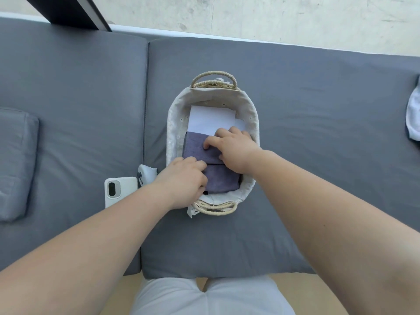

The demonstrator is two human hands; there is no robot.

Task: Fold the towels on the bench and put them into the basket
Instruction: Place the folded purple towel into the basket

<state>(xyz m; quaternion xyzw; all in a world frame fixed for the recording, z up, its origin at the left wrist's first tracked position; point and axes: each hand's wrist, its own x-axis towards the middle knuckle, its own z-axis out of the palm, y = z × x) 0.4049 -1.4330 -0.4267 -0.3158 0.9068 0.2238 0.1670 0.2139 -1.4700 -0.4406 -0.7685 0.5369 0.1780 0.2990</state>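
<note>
You are leaning over a tabletop (295, 92) padded with grey cushions, two of them meeting at a seam left of centre. Beyond its far edge lies a pale, mottled floor (295, 17), and a dark slanted beam (75, 12) crosses the upper left corner. A smaller grey pillow (16, 162) lies at the left edge.

The basket (176, 123), woven with a light cloth lining and a loop handle at each end, sits on the right-hand cushion. Inside it, a folded white towel (209, 119) fills the far half and a folded purple-grey towel (197, 144) lies in the near half, partly overlapping the white one.

Your left hand (184, 180) presses on the near left part of the purple towel with fingers curled at its edge; whether its grip pinches the cloth you cannot tell. Your right hand (234, 151) lies flat on top of the towel, fingers spread, grip released.

Just left of the basket, a white phone (118, 189) lies face down, with a small white device (145, 173) touching it. A pale cloth (413, 110) lies at the far right edge, well apart from the basket.
</note>
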